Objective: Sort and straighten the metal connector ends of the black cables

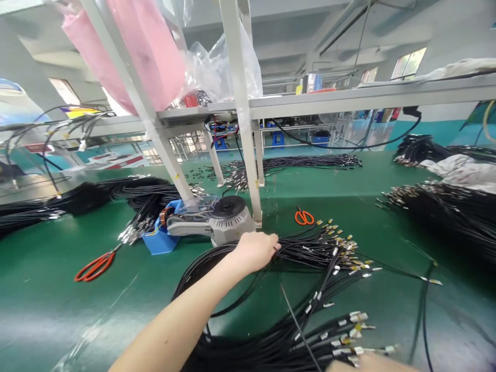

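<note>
My left hand (256, 250) reaches across the bench with its fingers closed on black cable, at the near side of a cable bundle (310, 251). The bundle's ends fan out to the right, with white and yellow tags and metal tips. From beside this hand a single dark cable (294, 316) slants down to the bottom edge. My right hand (368, 363) shows only as a blurred strip at the bottom edge, its fingers hidden. It is beside the tagged ends of a second, nearer cable bundle (248, 349).
A grey tape dispenser (231, 219) and blue box (160, 243) stand behind my left hand. Orange-handled scissors (95, 266) lie left; a smaller orange pair (304, 217) lies behind the bundle. Shelf posts (248, 155) rise from the green bench. More cable bundles (445, 212) lie right.
</note>
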`<act>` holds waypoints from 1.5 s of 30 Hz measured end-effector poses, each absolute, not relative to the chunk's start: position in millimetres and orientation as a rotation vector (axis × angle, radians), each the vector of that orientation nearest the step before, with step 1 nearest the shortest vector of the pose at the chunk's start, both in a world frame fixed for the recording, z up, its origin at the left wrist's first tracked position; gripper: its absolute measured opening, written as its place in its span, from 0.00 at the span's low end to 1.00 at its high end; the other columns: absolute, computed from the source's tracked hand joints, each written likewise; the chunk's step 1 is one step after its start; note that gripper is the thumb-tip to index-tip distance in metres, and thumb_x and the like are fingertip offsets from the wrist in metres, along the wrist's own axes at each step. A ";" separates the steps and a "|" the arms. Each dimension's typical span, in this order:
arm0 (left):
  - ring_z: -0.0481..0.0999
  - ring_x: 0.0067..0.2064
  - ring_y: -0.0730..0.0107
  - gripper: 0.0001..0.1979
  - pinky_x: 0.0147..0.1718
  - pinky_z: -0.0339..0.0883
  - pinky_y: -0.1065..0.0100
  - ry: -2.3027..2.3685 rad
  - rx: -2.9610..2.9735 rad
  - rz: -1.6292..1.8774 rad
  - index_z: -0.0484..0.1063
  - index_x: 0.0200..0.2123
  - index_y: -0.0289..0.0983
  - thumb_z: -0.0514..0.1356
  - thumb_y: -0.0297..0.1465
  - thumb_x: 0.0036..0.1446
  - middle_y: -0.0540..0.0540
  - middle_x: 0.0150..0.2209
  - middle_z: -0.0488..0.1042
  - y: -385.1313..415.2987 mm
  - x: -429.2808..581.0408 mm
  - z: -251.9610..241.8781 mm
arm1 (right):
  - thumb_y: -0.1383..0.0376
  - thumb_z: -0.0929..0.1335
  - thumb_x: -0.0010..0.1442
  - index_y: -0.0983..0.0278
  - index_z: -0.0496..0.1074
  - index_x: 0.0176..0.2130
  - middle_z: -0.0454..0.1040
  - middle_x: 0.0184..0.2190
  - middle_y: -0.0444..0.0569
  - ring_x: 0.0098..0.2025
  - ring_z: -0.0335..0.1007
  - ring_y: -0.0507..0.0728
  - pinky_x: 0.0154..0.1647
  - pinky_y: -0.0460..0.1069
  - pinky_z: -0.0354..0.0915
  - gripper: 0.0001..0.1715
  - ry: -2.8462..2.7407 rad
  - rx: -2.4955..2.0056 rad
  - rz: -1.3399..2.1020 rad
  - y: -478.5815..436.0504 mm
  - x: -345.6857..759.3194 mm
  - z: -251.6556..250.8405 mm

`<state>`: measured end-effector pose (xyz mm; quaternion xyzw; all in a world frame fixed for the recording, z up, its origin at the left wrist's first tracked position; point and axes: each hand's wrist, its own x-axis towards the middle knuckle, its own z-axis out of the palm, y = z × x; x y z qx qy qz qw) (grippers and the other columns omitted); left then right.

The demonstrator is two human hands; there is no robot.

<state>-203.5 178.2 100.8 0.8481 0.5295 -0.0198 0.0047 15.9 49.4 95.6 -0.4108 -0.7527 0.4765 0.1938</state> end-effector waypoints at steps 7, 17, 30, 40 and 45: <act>0.74 0.31 0.71 0.09 0.30 0.63 0.73 1.322 2.613 -0.066 0.67 0.33 0.40 0.47 0.31 0.57 0.51 0.27 0.74 164.2 -186.9 113.5 | 0.57 0.60 0.51 0.64 0.57 0.43 0.72 0.27 0.46 0.19 0.68 0.51 0.19 0.46 0.61 0.20 -1.064 -0.800 2.324 84.8 -73.7 64.1; 0.72 0.38 0.66 0.09 0.34 0.64 0.69 1.483 2.573 -0.085 0.66 0.36 0.39 0.52 0.36 0.54 0.47 0.36 0.72 191.2 -225.0 97.8 | 0.63 0.56 0.62 0.63 0.53 0.21 0.51 0.13 0.37 0.16 0.47 0.46 0.16 0.42 0.47 0.18 -1.686 -1.198 1.386 98.9 -76.6 50.4; 0.67 0.48 0.56 0.10 0.42 0.64 0.58 1.627 2.683 0.050 0.66 0.41 0.37 0.51 0.28 0.55 0.39 0.44 0.66 223.5 -172.2 66.3 | 0.60 0.60 0.61 0.65 0.62 0.26 0.58 0.17 0.39 0.15 0.46 0.47 0.14 0.43 0.41 0.14 -2.972 -0.780 0.576 65.0 -54.1 108.3; 0.73 0.38 0.67 0.13 0.33 0.65 0.72 1.537 2.492 0.017 0.71 0.36 0.41 0.58 0.41 0.49 0.48 0.38 0.74 237.8 -172.1 111.3 | 0.74 0.65 0.53 0.64 0.51 0.16 0.54 0.11 0.36 0.11 0.51 0.45 0.11 0.42 0.41 0.22 -3.308 -0.389 0.765 74.5 -49.8 186.3; 0.74 0.38 0.57 0.11 0.34 0.65 0.62 1.730 2.392 -0.084 0.72 0.32 0.35 0.52 0.33 0.53 0.36 0.38 0.74 235.6 -181.4 126.4 | 0.73 0.66 0.54 0.62 0.62 0.23 0.64 0.17 0.37 0.17 0.58 0.48 0.16 0.43 0.49 0.12 -3.099 -0.311 0.778 70.9 -38.8 186.3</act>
